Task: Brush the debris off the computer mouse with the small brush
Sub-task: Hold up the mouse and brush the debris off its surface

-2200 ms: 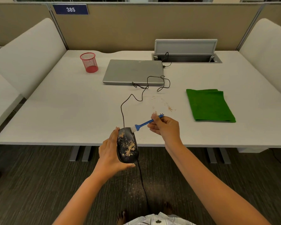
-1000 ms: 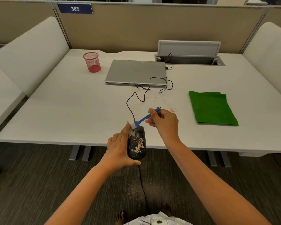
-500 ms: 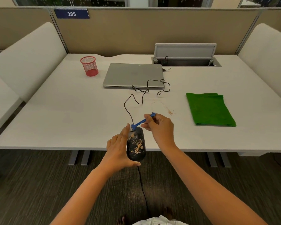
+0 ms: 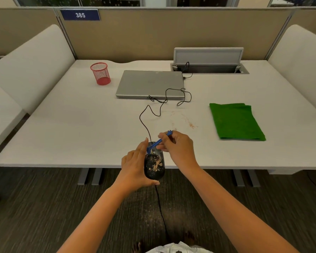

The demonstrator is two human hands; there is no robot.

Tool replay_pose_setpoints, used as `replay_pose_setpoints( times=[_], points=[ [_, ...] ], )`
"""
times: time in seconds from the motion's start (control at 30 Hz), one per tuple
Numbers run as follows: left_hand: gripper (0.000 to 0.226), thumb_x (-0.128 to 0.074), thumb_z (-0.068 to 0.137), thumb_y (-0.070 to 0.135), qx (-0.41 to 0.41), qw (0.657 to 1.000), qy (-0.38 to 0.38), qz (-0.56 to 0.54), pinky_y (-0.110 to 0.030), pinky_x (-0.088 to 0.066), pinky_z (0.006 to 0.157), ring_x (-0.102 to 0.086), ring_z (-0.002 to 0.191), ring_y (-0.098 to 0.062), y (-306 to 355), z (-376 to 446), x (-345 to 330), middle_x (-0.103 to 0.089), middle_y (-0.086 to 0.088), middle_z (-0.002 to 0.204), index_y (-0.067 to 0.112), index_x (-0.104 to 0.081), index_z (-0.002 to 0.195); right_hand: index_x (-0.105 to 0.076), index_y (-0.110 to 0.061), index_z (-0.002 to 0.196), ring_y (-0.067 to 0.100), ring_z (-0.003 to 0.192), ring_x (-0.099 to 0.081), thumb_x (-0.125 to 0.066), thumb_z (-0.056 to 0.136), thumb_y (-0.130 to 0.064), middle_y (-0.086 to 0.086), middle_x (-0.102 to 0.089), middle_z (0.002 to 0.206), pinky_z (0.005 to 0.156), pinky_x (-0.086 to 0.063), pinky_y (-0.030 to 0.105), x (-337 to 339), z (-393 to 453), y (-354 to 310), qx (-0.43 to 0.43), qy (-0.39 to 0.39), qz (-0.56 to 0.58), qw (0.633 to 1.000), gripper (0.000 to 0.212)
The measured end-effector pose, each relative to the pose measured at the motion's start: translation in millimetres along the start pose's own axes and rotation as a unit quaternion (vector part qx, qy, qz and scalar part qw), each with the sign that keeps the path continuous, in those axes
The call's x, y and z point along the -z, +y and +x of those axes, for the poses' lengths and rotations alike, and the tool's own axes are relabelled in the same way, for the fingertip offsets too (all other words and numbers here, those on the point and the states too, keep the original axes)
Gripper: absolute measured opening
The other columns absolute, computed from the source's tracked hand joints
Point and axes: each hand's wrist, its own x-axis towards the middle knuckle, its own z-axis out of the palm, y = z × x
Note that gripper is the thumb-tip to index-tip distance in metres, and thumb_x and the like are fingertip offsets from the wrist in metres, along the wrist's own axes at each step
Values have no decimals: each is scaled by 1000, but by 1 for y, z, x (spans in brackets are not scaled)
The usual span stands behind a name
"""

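My left hand (image 4: 135,170) grips a black wired computer mouse (image 4: 154,166) from its left side, holding it in the air over the desk's front edge. Tan debris (image 4: 155,162) speckles the mouse's back. My right hand (image 4: 178,149) pinches the handle of a small blue brush (image 4: 159,141). The brush head rests at the mouse's front end, next to my left thumb. The mouse cable (image 4: 144,123) runs up across the desk toward the laptop.
A closed grey laptop (image 4: 150,84) lies at the back centre of the white desk (image 4: 80,125), with a red mesh cup (image 4: 100,73) to its left. A folded green cloth (image 4: 235,121) lies at the right. Reddish crumbs (image 4: 191,125) dot the desk. An open cable hatch (image 4: 208,67) sits behind.
The mouse has risen and shifted right toward the desk edge. The brush head has moved onto the mouse's front end, and less debris shows on the upper part.
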Motion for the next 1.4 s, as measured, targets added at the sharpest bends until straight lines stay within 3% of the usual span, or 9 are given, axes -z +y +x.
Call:
replay_pose_setpoints(
  times=[0.17, 0.3, 0.43, 0.73, 1.03, 1.4],
  points=[
    [138, -79, 44, 61, 4, 1000, 1, -2, -43, -15, 106, -22, 132, -23, 0, 0, 0, -16, 0, 152, 51, 29, 129, -66, -10, 91, 5, 64, -67, -57, 89, -24, 1, -68, 70, 66, -56, 18, 3, 4, -2, 3, 22, 10, 1000, 16],
    [138, -79, 44, 62, 4, 1000, 1, -2, -43, -15, 106, -21, 132, -23, -1, -1, 0, -14, 1, 152, 49, 27, 131, -65, -9, 90, 3, 62, -66, -56, 89, -24, -4, -67, 68, 62, -55, 15, 6, 2, 0, -3, -2, 9, 1000, 18],
    [136, -79, 46, 61, -5, 1000, 6, -5, -44, -15, 105, -21, 131, -23, 0, -2, -1, -14, 1, 152, 50, 27, 131, -64, -12, 97, 7, 68, -68, -52, 91, -23, 1, -68, 77, 65, -56, 18, 15, 10, -4, 6, 38, 32, 999, 18],
    [136, -79, 45, 62, 2, 1000, 6, -4, -43, -17, 105, -21, 131, -23, -2, -1, -6, -12, 2, 152, 50, 26, 131, -64, -9, 96, 9, 69, -68, -49, 93, -26, 5, -68, 82, 68, -57, 20, 21, 5, -4, 22, 7, -36, 999, 23],
    [135, -79, 43, 61, 12, 999, 37, -18, -42, -21, 100, -28, 126, -23, 7, 4, -8, -19, 4, 149, 49, 19, 134, -65, -8, 97, 12, 74, -68, -51, 91, -31, 8, -71, 84, 75, -57, 37, 21, 2, -9, 81, -14, -106, 991, 28],
    [135, -79, 43, 61, 9, 999, 36, -29, -39, -18, 100, -26, 127, -22, 9, 5, -6, -22, 0, 149, 52, 22, 132, -64, -8, 95, 11, 73, -68, -52, 90, -28, 5, -70, 82, 74, -57, 34, 23, 0, -6, 82, -13, -78, 993, 25]
  ],
)
